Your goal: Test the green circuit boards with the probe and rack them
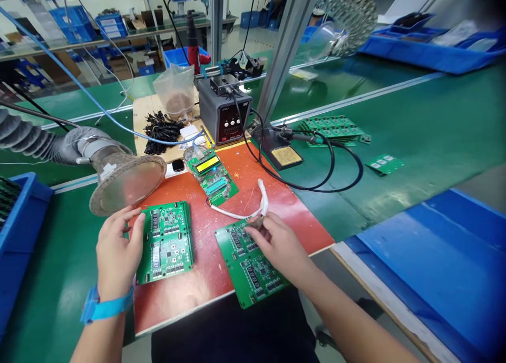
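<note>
My right hand (pixel 279 242) pinches the end of a white-sleeved cable (pixel 263 197), a small brownish plug or probe partly hidden by my fingers. It presses over a green circuit board (pixel 256 272) that overhangs the front edge of the red mat. The cable runs to a tester board (pixel 215 178) with a lit yellow display and a blue light. My left hand (pixel 120 247), with a blue wrist strap (pixel 106 304), rests at the left edge of a stack of circuit boards (pixel 169 242). Its thumb and fingers are apart, with nothing visible between them.
A fume extraction hood (pixel 126 178) hangs close above my left hand. Behind the mat stand a soldering station (pixel 225 110) and an iron holder (pixel 282 152) with a looping black cord. More boards (pixel 332 128) lie at right. Blue bins (pixel 21 236) flank the bench.
</note>
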